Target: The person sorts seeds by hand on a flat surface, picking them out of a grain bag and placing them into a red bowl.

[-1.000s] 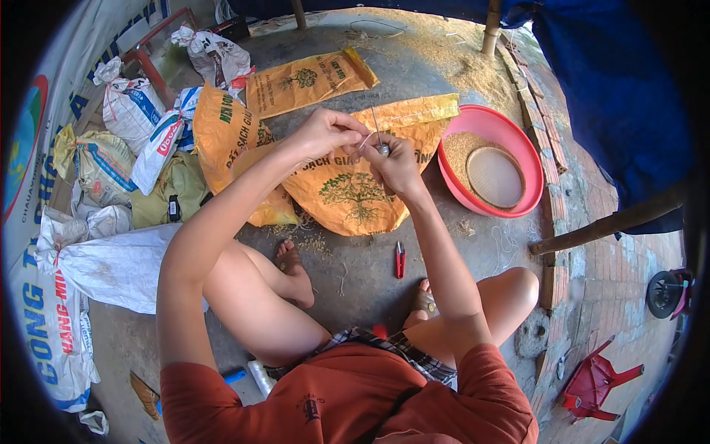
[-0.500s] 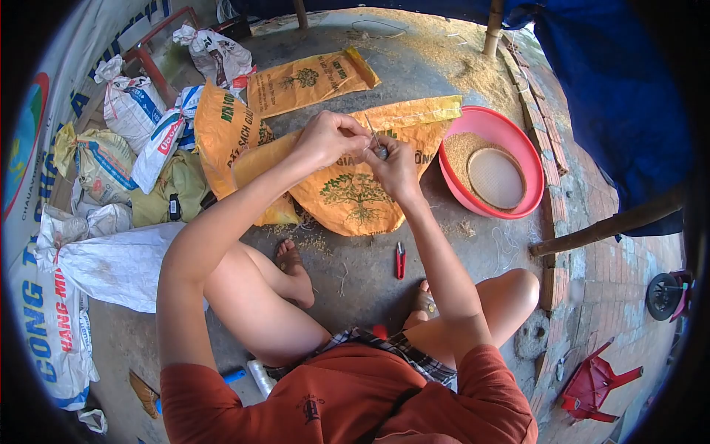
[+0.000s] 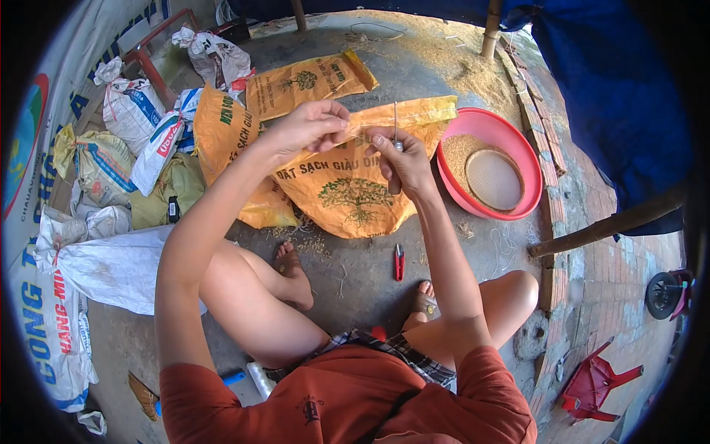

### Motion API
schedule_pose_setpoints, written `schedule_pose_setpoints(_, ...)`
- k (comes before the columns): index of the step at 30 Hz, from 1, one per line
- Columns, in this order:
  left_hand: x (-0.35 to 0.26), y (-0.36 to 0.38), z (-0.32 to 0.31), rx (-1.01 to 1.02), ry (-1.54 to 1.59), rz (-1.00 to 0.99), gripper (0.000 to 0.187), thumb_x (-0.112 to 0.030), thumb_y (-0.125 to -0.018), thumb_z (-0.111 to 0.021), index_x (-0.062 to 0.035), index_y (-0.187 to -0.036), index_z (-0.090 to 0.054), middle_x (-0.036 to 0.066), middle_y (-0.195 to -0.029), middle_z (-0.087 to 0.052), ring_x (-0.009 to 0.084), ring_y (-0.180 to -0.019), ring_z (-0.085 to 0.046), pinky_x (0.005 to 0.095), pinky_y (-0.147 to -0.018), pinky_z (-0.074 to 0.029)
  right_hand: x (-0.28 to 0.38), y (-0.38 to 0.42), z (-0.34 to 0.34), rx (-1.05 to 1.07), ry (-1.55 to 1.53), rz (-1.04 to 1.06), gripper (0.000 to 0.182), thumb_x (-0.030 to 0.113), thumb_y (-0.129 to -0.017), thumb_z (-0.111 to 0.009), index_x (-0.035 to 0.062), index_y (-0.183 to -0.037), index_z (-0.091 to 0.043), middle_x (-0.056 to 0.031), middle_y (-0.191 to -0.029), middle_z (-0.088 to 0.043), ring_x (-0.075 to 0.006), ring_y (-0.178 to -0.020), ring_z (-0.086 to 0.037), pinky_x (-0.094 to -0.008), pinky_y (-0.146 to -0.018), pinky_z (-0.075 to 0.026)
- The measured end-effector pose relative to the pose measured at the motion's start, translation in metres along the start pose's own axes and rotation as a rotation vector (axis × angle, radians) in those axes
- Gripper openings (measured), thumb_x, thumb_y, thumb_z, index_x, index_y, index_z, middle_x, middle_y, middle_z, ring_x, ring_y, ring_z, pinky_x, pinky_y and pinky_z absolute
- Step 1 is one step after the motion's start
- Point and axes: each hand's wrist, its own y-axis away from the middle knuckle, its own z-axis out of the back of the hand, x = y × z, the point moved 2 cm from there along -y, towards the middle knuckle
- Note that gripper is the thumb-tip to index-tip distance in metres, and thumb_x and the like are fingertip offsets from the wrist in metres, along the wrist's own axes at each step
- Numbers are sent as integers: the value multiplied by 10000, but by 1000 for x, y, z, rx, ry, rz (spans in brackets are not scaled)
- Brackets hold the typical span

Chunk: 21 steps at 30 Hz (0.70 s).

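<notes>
A large orange printed sack (image 3: pixel 356 196) with a tree picture stands in front of me, its yellow top edge folded over and marked by a line of white stitching. My left hand (image 3: pixel 314 129) is closed, thumb and fingers pinching at the left part of that top edge. Close beside it, my right hand (image 3: pixel 399 163) grips a thin metal needle tool (image 3: pixel 396 117) with a silver knob; its shaft points up across the folded edge. On the floor below lie red-handled thread snips (image 3: pixel 399 263).
A pink basin (image 3: pixel 529 159) with grain-like material and a round sieve (image 3: pixel 494 180) stands right of the sack. More orange sacks (image 3: pixel 310 81) lie behind and left. Filled bags (image 3: pixel 133 103) crowd the left side. A red stool (image 3: pixel 599 381) lies at lower right.
My hands have moved apart, the left one slightly up and left, the right one to the right. The needle tool now points straighter up, and more of the sack's lettering shows.
</notes>
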Motion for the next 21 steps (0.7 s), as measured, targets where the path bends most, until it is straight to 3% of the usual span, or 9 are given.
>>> schedule_pose_setpoints(2,-9,7,10,62,-32,-119,207,-137,-846,-546,-41,-1025,-507,-11,-664,-552,16,-510,-469,138,-409,-290,2,-1,4,-43,60,69,221,158,-831,-630,-5,-977,-596,-49,-697,-619,-24,-418,-434,-157,-364,-335)
schedule_pose_setpoints(6,-15,16,12,-97,-133,-208,209,-185,-841,-567,-53,-1002,-553,-24,-632,-540,10,-518,-464,139,-436,-314,11,0,6,-77,160,75,178,121,-847,-598,-2,-975,-597,-38,-682,-615,-20,-419,-428,-156,-369,-326)
schedule_pose_setpoints(9,-12,18,5,-197,-228,-168,211,-221,-852,-576,-46,-970,-576,-19,-627,-538,16,-502,-463,152,-431,-325,7,-1,7,-72,168,69,161,121,-853,-588,3,-961,-607,-37,-684,-619,-20,-422,-431,-156,-372,-329)
schedule_pose_setpoints(12,-6,15,-9,-138,-349,-107,238,-228,-862,-576,-22,-982,-579,-10,-619,-539,26,-475,-458,169,-423,-338,1,-2,6,-73,162,44,157,128,-854,-590,4,-948,-613,-37,-688,-621,-21,-425,-437,-159,-373,-333)
schedule_pose_setpoints(17,-1,4,-27,-146,-411,-151,225,-120,-879,-514,27,-1041,-563,21,-595,-539,46,-412,-440,204,-386,-355,0,-1,5,-71,117,-7,170,135,-854,-591,5,-963,-601,-43,-688,-621,-27,-425,-446,-163,-373,-338)
schedule_pose_setpoints(21,6,-8,-32,-159,-420,-154,224,-115,-883,-504,32,-1037,-574,16,-575,-535,47,-419,-452,208,-386,-362,-7,-3,13,-224,164,64,206,127,-846,-593,1,-1007,-562,-65,-667,-620,-53,-408,-450,-185,-365,-343)
